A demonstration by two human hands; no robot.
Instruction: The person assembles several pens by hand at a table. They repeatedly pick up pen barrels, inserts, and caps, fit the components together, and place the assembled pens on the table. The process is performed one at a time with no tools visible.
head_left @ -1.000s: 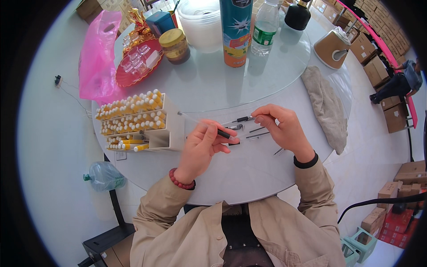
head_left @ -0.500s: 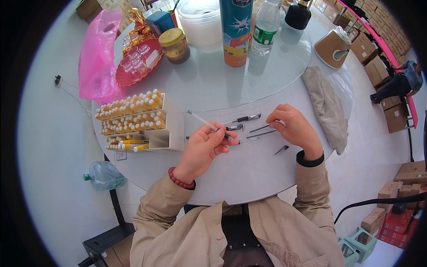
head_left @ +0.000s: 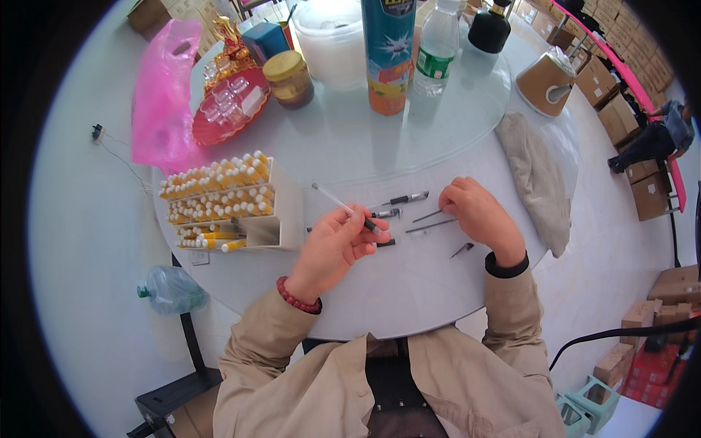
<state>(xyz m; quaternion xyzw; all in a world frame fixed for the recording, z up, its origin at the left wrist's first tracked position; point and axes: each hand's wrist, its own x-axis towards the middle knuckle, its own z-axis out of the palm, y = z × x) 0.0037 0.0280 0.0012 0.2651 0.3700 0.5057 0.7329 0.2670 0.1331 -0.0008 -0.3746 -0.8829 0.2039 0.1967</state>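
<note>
My left hand (head_left: 337, 241) pinches a clear pen barrel (head_left: 332, 196) with a black grip, tilted toward the upper left. My right hand (head_left: 471, 210) is closed at the end of a thin dark pen refill (head_left: 426, 217); its fingertips are partly hidden. Just below it lies a second dark refill (head_left: 436, 225). Between my hands rest a black-gripped pen (head_left: 407, 198) and another pen (head_left: 387, 214) partly behind my left fingers. A small black pen cap (head_left: 462, 250) lies below my right hand.
A white rack (head_left: 289, 208) of yellow, white-ended pens stands left. Behind are a tall spray can (head_left: 388, 66), a water bottle (head_left: 436, 55), a jar (head_left: 289, 79) and a red tray (head_left: 230, 109). A grey cloth (head_left: 537, 179) lies right; a person (head_left: 657, 136) stands beyond.
My right fingers have drawn closer together at the refill's end, and the refill has shifted slightly right. My left hand still holds the barrel in nearly the same place.
</note>
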